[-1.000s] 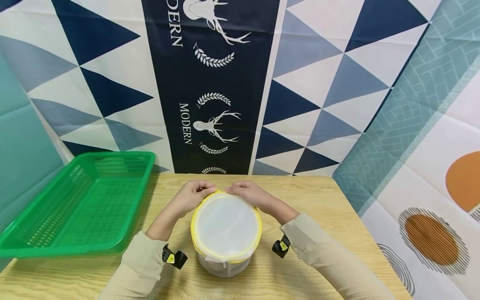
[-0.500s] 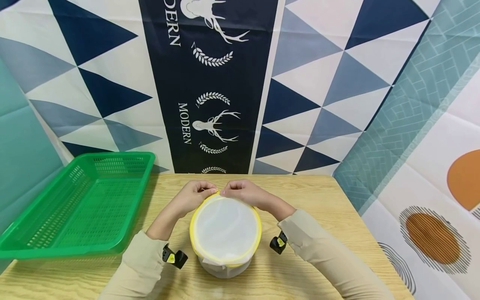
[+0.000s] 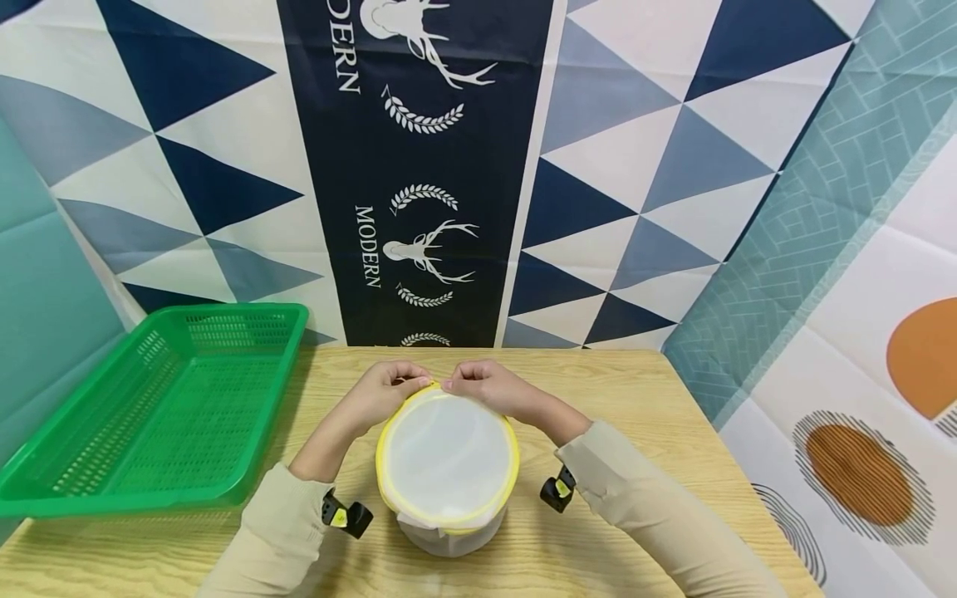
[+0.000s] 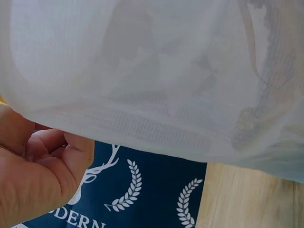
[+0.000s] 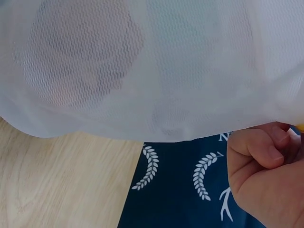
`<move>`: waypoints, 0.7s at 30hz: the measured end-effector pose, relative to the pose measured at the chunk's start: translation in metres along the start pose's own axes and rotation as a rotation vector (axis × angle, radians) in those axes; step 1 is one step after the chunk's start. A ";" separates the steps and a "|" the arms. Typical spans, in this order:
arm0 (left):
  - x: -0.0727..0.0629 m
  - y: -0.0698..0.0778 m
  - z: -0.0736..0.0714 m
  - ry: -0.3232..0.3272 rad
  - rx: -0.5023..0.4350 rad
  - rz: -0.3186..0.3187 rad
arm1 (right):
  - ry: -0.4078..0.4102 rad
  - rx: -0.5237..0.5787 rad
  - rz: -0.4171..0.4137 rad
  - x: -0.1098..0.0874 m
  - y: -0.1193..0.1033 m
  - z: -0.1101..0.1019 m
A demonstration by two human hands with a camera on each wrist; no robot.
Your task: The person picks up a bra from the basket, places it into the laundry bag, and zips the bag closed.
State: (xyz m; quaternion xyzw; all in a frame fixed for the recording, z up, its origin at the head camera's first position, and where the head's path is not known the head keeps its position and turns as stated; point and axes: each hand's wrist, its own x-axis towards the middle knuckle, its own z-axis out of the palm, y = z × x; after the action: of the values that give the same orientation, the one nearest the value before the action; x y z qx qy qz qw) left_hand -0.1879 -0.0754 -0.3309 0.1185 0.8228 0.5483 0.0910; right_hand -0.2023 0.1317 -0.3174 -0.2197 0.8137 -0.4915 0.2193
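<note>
A round white mesh laundry bag (image 3: 447,457) with yellow trim (image 3: 514,453) stands on the table, its flat top facing up. My left hand (image 3: 387,392) pinches the trim at the far edge between thumb and curled fingers. Close beside it, my right hand (image 3: 489,389) pinches the same rim, fingers curled; whether it holds a zipper pull I cannot tell. In the left wrist view the sheer mesh wall (image 4: 156,85) fills the upper part, with the curled left fingers below it. The right wrist view shows the right hand under the bag's other side (image 5: 190,95).
To the left lies a green perforated plastic basket (image 3: 179,423). The wooden table (image 3: 613,498) ends at a patterned cloth backdrop (image 3: 426,174) behind and another patterned sheet (image 3: 845,399) on the right. Each wrist carries a small black camera (image 3: 557,490).
My right hand has slid left along the rim toward the left hand, then eased slightly back. The bag has shifted a little left; my left hand stays nearly still.
</note>
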 end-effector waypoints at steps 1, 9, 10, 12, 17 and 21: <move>0.000 -0.001 0.000 0.004 0.004 -0.001 | 0.004 -0.001 0.002 0.000 0.000 0.000; 0.000 -0.004 -0.003 0.015 0.000 -0.004 | 0.019 0.007 0.031 -0.003 0.000 -0.002; 0.000 -0.003 -0.003 0.013 -0.003 -0.004 | 0.020 0.005 0.031 -0.003 0.000 -0.002; 0.000 -0.002 -0.003 0.011 -0.005 -0.005 | 0.025 0.010 0.034 -0.003 -0.001 -0.003; 0.001 0.003 -0.003 -0.003 -0.007 -0.012 | 0.019 0.030 0.034 -0.001 -0.003 -0.004; 0.001 0.006 -0.002 -0.027 -0.005 -0.008 | -0.006 0.028 0.023 0.003 -0.004 -0.004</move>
State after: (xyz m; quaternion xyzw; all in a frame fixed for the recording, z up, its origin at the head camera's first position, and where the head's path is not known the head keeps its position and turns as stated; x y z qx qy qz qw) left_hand -0.1887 -0.0746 -0.3242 0.1226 0.8207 0.5482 0.1045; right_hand -0.2062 0.1314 -0.3126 -0.2087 0.8086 -0.4996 0.2303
